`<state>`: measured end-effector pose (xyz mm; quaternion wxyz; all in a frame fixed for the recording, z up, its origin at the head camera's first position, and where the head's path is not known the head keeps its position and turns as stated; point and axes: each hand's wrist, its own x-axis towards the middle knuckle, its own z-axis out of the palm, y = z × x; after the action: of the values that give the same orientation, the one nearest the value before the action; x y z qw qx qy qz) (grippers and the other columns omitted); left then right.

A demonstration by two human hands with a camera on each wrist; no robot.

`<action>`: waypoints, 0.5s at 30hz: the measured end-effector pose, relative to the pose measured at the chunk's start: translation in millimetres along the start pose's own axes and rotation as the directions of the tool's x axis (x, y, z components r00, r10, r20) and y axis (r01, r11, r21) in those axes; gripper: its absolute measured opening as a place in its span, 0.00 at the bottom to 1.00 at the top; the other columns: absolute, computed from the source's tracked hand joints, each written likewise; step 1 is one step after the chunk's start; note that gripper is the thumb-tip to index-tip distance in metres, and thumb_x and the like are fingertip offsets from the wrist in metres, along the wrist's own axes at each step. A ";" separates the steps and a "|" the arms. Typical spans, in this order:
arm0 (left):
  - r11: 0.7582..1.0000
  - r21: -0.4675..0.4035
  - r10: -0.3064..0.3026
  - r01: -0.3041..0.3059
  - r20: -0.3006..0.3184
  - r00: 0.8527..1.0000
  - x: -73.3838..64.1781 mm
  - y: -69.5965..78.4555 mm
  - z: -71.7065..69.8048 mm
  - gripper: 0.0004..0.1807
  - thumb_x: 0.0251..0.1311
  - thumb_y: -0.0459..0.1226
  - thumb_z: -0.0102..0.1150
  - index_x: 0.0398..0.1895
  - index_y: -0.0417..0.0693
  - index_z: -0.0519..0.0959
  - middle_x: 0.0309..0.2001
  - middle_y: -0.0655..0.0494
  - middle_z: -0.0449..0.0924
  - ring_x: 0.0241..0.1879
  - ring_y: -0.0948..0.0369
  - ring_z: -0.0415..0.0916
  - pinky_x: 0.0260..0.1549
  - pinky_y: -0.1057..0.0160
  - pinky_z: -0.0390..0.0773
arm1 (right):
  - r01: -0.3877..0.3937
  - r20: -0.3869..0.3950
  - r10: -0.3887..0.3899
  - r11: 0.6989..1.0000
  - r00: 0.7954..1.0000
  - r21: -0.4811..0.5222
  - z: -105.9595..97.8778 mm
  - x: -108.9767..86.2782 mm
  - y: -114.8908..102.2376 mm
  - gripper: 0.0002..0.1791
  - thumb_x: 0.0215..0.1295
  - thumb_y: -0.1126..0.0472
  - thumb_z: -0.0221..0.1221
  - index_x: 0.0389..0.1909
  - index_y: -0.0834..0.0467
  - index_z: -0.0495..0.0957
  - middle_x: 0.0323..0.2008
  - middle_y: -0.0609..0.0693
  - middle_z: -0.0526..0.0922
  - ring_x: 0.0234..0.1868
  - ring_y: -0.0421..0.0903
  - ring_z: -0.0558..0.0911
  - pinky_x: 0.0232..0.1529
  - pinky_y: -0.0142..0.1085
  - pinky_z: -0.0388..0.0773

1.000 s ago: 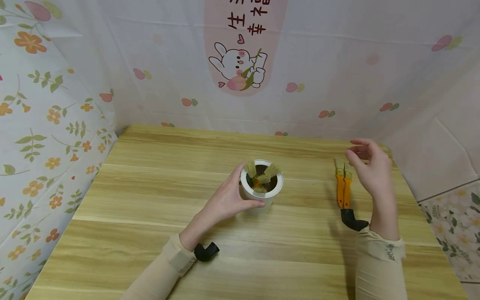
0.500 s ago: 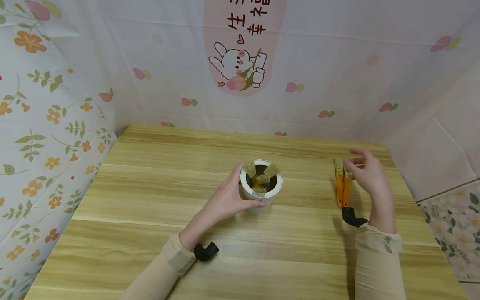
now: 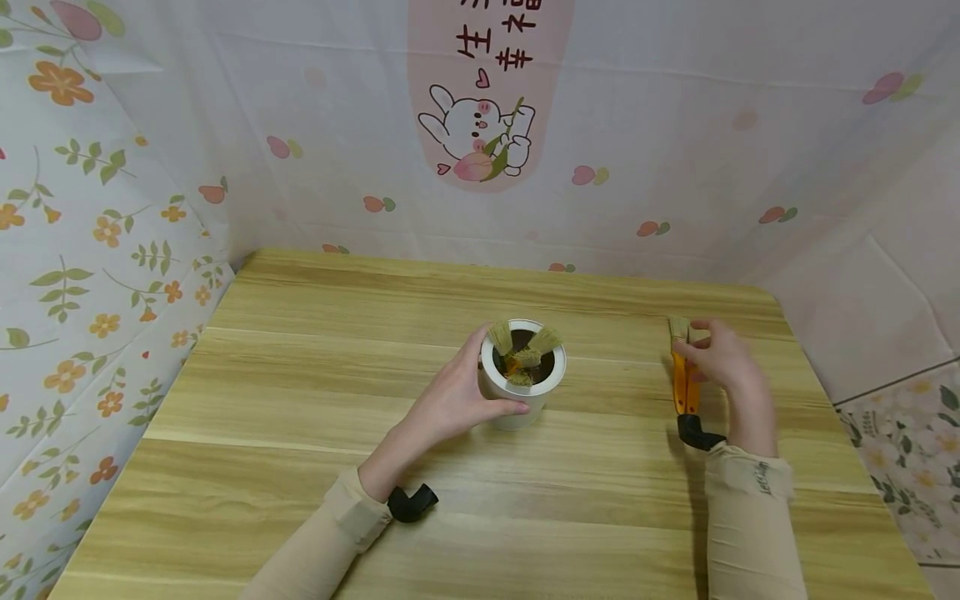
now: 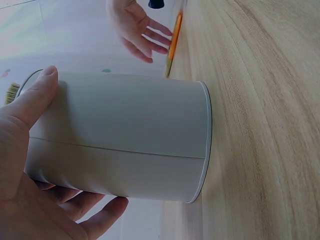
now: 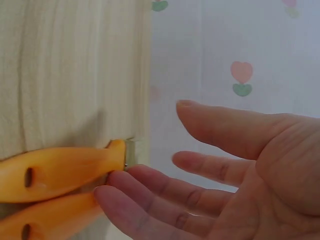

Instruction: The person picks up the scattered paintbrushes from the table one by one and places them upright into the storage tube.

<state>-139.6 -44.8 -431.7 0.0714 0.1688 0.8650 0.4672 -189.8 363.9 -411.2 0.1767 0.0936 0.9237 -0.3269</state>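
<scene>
My left hand (image 3: pixel 448 407) grips a white cylindrical holder (image 3: pixel 534 407) from its left side, thumb across the front. The holder stands upright on the table; in the left wrist view its pale wall (image 4: pixel 120 125) fills the middle. Several paintbrushes (image 3: pixel 545 339) stick out of it, bristles up. At the right, two paintbrushes with orange handles lie side by side, a left one (image 3: pixel 679 385) and a right one (image 3: pixel 693 397). My right hand (image 3: pixel 727 360) is over the right one, fingers loosely bent. In the right wrist view its fingertips are right at the handles (image 5: pixel 60 172), thumb apart.
The wooden table (image 3: pixel 337 333) meets a printed white cloth (image 3: pixel 645 100) at its back edge. More flowered cloth (image 3: pixel 105 317) hangs at the left. Black curved pieces sit at the left wrist (image 3: pixel 412 503) and right wrist (image 3: pixel 699 432).
My right hand has come down and toward the front, from beyond the bristles to over the right paintbrush. My left hand and the holder stay where they were.
</scene>
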 end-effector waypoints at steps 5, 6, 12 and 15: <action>1.000 0.000 -0.009 0.009 -0.001 1.000 -0.2 0.9 0.2 0.64 0.43 0.56 0.82 0.81 0.62 0.51 0.73 0.60 0.67 0.71 0.55 0.69 0.66 0.43 0.74 | -0.023 0.008 0.023 1.000 1.000 0.003 4.4 5.0 -0.1 0.44 0.77 0.56 0.57 0.78 0.73 0.43 0.66 0.82 0.64 0.47 0.65 0.86 0.46 0.49 0.88; 1.000 0.002 -0.009 0.009 -0.001 1.000 0.0 0.6 0.3 0.64 0.44 0.56 0.82 0.81 0.63 0.51 0.72 0.60 0.67 0.71 0.55 0.69 0.66 0.43 0.74 | -0.024 0.005 0.024 1.000 1.000 -0.001 5.5 5.7 -0.1 0.44 0.75 0.58 0.58 0.78 0.73 0.43 0.65 0.82 0.65 0.46 0.63 0.87 0.45 0.48 0.88; 1.000 0.005 -0.008 0.008 -0.002 1.000 0.6 -0.4 0.9 0.63 0.44 0.57 0.82 0.81 0.64 0.51 0.73 0.61 0.66 0.72 0.55 0.68 0.67 0.43 0.73 | 0.018 -0.044 -0.022 0.996 0.999 -0.086 12.5 8.1 1.1 0.49 0.63 0.68 0.67 0.76 0.74 0.48 0.61 0.79 0.70 0.44 0.61 0.86 0.42 0.45 0.85; 1.000 0.002 -0.007 0.007 -0.003 1.000 0.4 -0.2 0.7 0.63 0.44 0.57 0.82 0.80 0.64 0.52 0.72 0.61 0.67 0.72 0.55 0.69 0.67 0.42 0.73 | 0.032 -0.078 -0.042 0.992 0.996 -0.122 15.1 9.7 1.8 0.50 0.59 0.69 0.69 0.76 0.74 0.50 0.59 0.78 0.73 0.46 0.65 0.84 0.43 0.48 0.84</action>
<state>-139.7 -44.2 -432.2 0.0714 0.1651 0.8661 0.4664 -194.1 356.2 -426.9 0.1387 0.0786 0.9496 -0.2697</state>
